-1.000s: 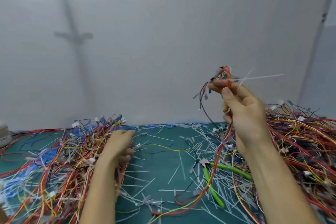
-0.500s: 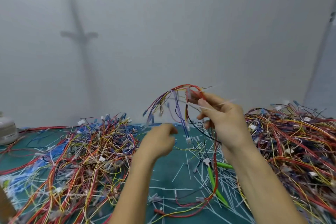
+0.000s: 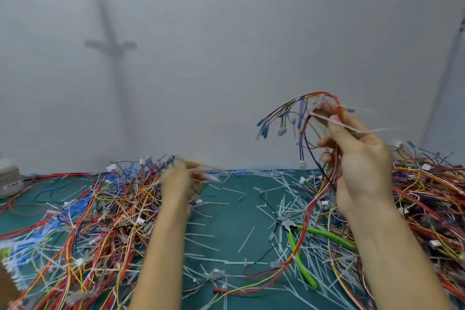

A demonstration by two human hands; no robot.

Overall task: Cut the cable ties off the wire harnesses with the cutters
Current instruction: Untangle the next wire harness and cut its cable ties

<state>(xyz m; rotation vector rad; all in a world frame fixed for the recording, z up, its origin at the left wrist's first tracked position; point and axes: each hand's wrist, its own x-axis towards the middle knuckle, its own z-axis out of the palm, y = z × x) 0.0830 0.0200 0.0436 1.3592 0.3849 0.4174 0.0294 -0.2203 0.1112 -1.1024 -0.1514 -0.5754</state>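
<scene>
In the grip of the right hand, a bundled harness of red, yellow, purple and black wires is pinched between curled fingers and thumb and held raised above the green-matted bench. A white plastic cable tie lies across the fingers, its tail pointing right. The left hand is blurred above the left heap of coloured wires; whether anything is held in its grip cannot be told. The green-handled cutters lie unheld on the bench among white tie offcuts, crossed by the harness's trailing red wire. That trailing end could be snagged, or the cutters dragged, were the harness lifted further; a wire could be nicked should the blades be set too close to the bundle. No writing can be read; a label on the pale grey object at the left edge is too blurred.
</scene>
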